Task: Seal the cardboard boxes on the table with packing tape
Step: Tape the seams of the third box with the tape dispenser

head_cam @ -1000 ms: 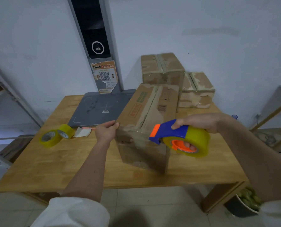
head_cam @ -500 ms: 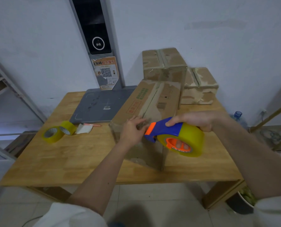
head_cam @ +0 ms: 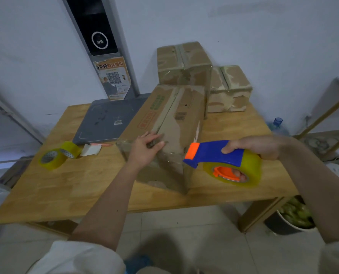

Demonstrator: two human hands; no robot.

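Note:
A long cardboard box (head_cam: 174, 119) lies on the wooden table (head_cam: 55, 186), its near end towards me. My left hand (head_cam: 145, 149) rests flat on the near top edge of this box, fingers spread. My right hand (head_cam: 257, 147) grips a blue and orange tape dispenser (head_cam: 220, 155) loaded with a yellowish tape roll (head_cam: 249, 171). The dispenser hangs just right of the box's near corner, its orange tip pointing at the box. Two more boxes stand behind: a taller one (head_cam: 184, 66) and a smaller one (head_cam: 230, 89), both with tape over their seams.
Two spare tape rolls (head_cam: 55, 158) and a white scrap (head_cam: 90, 150) lie at the table's left. A grey scale platform (head_cam: 109, 121) with a tall post (head_cam: 99, 42) stands at the back. A bucket of green things (head_cam: 295, 218) sits on the floor at right.
My left hand moved from the box's left side onto its near top edge. The dispenser drew back slightly to the right of the box corner. The camera view shifted a little.

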